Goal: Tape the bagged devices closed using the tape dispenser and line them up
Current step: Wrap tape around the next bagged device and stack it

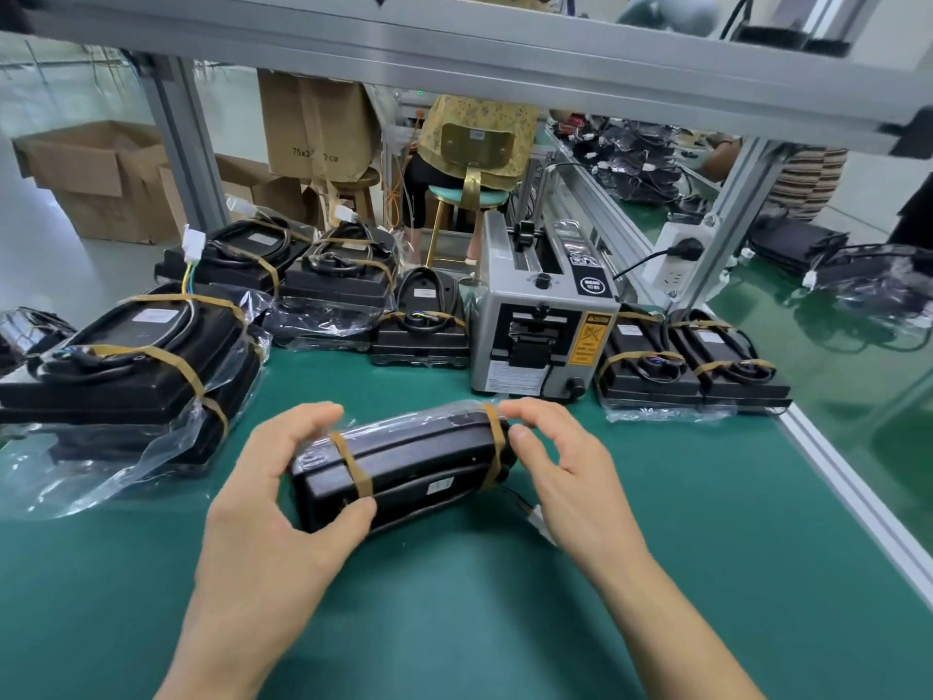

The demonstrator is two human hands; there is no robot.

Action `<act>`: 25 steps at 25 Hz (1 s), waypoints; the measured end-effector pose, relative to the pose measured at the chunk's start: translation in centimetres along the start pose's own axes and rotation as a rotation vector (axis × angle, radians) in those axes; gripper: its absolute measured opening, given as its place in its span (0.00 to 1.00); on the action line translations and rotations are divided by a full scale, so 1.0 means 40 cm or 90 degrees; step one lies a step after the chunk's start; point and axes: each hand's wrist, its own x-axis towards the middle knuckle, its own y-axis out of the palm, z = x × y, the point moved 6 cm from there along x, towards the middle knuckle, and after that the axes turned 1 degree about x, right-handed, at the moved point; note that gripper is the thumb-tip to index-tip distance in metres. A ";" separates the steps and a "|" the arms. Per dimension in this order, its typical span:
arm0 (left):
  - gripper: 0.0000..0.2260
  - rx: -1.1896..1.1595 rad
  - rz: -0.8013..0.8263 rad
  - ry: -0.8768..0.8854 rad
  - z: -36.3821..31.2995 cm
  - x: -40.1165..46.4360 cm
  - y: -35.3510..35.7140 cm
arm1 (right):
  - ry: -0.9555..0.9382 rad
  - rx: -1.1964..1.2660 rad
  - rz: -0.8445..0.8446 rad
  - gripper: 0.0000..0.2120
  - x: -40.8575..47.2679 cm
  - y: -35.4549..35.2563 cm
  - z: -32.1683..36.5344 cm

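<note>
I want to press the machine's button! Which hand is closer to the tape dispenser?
Right. The right hand sits just below the tape dispenser, touching the bagged device; the left hand grips its far left end.

Before me: green worktop, edged on the right by an aluminium rail. Overhead, an aluminium frame beam; its post stands far left. Beyond, far left on the floor: open cardboard boxes; one tall carton on a wooden stool. Far centre: a seated person on a gold-legged stool. Far right: white power strip with a black plug.
</note>
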 end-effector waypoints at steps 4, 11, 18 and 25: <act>0.23 0.357 0.022 0.253 -0.104 0.003 0.056 | 0.002 0.036 0.004 0.12 0.016 0.004 -0.015; 0.19 0.413 0.057 0.298 -0.123 0.027 0.100 | 0.145 0.116 -0.104 0.07 0.104 -0.058 -0.081; 0.22 0.346 0.086 0.269 -0.067 0.038 0.125 | 0.252 0.005 -0.222 0.16 0.227 -0.091 -0.117; 0.21 0.325 0.060 0.275 -0.058 0.034 0.124 | 0.206 0.109 -0.216 0.17 0.217 -0.074 -0.078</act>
